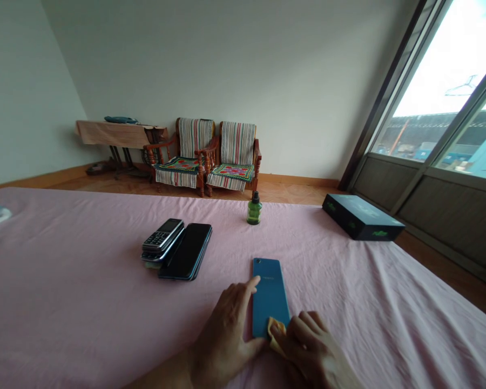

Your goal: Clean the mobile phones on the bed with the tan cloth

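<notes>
A blue phone (269, 294) lies face down on the pink cloth (85, 302). My left hand (227, 335) rests beside its left edge, with the index finger stretched along the phone and the thumb at its near corner. My right hand (311, 351) is closed on a small yellow cloth (276, 328) pressed against the phone's near end.
A stack of keypad phones (162, 240) and a black smartphone (188, 251) lie to the left. A small green bottle (254, 209) stands beyond. A dark box (362, 217) sits at the right edge. Two wooden chairs (210, 156) and a side table (117, 132) stand by the far wall.
</notes>
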`<move>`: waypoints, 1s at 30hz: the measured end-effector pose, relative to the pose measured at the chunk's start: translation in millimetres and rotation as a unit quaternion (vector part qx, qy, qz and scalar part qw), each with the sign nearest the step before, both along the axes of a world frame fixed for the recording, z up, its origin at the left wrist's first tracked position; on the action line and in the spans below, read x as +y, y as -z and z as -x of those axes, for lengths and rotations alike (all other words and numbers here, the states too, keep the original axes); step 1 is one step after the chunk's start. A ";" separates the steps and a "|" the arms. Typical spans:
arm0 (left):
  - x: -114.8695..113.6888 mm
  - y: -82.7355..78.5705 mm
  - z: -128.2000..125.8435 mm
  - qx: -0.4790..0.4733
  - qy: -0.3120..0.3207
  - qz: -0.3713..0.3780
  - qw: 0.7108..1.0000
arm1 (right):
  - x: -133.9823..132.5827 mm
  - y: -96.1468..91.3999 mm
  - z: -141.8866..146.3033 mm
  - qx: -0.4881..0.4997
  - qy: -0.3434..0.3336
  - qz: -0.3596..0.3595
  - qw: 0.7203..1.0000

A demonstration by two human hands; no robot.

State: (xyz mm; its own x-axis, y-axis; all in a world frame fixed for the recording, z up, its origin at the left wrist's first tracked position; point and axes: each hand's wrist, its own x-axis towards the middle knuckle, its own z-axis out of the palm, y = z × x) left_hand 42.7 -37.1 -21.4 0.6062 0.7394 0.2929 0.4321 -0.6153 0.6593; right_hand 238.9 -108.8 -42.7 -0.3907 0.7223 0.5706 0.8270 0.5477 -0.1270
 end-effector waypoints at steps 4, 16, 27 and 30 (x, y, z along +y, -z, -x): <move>2.1 1.7 0.1 -0.013 -0.005 0.030 0.999 | 16.8 -19.0 1.5 0.026 0.047 0.110 0.992; 3.5 5.1 0.2 -0.015 -0.019 0.030 0.999 | 96.7 -26.9 12.2 0.035 0.071 0.128 0.989; 6.8 -6.2 4.1 -0.021 0.025 0.046 0.998 | 21.2 -26.2 12.2 0.021 -0.005 0.152 0.988; 7.6 -3.3 6.4 -0.004 0.024 0.037 0.999 | 6.0 -21.5 7.6 0.029 -0.020 0.151 0.988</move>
State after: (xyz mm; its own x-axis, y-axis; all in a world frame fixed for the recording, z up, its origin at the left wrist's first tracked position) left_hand 36.2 -29.5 -18.1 0.6393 0.7296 0.2429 0.3987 -0.5846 0.7066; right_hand 231.3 -102.8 -21.3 -0.3946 0.8478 0.3542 0.7920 0.5093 -0.3366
